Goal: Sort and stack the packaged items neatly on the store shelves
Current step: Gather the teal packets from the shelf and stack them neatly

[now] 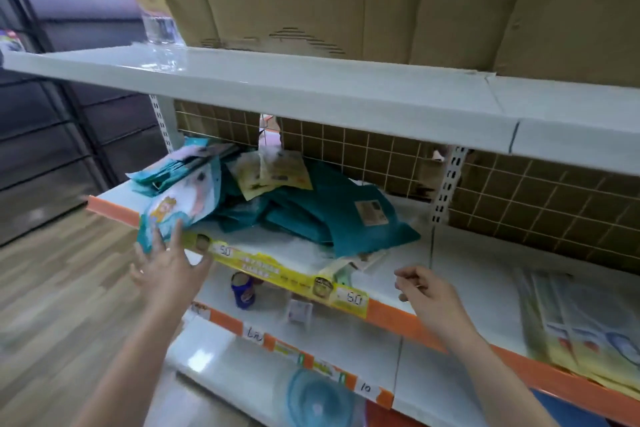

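At the middle shelf's [398, 250] front edge, the left hand [166, 270] presses spread fingers against an overhanging light-blue packet [176, 208]; the right hand [429, 295], loosely curled and empty, hovers by bare shelf beside teal packets [332, 215].

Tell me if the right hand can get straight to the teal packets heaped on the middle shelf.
Probably yes. The right hand hovers at the shelf's front edge, holding nothing, and only bare shelf lies between it and the teal packets.

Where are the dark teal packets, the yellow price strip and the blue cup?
dark teal packets [332, 211], head view, on the top packet of the pile.
yellow price strip [277, 270], head view, on its printed middle.
blue cup [244, 291], head view, on its side wall.
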`<state>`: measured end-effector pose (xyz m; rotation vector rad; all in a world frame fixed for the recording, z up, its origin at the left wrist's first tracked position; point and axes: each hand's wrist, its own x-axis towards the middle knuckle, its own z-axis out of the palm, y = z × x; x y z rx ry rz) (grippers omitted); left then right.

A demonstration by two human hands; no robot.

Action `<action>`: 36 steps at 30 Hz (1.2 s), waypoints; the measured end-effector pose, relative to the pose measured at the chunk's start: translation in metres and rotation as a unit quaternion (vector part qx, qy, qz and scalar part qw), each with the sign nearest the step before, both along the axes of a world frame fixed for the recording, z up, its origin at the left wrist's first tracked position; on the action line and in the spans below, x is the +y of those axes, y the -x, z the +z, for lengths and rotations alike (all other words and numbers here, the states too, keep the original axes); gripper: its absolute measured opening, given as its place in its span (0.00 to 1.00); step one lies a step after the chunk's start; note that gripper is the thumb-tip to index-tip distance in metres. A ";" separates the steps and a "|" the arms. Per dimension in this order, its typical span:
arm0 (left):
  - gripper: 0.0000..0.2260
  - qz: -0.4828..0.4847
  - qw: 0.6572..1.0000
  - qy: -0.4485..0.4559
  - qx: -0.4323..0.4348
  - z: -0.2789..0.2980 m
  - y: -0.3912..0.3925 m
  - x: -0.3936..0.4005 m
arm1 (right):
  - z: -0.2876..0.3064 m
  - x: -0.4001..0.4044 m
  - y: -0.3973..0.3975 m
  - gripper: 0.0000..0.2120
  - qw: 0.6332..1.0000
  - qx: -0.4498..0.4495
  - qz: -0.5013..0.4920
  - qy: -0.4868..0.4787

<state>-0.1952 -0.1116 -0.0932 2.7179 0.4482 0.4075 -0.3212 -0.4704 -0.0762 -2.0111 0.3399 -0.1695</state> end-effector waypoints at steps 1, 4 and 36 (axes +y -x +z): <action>0.37 0.004 0.999 0.004 0.034 -0.003 -0.026 0.018 | 0.001 0.008 -0.012 0.07 1.000 -0.003 0.010 0.003; 0.40 -0.013 0.988 0.094 0.121 -0.033 -0.103 0.052 | -0.002 0.027 -0.051 0.04 0.999 0.003 0.032 0.011; 0.25 -0.265 0.914 0.306 0.012 0.017 -0.305 0.190 | -0.030 0.431 -0.331 0.07 0.996 0.081 -0.031 -0.008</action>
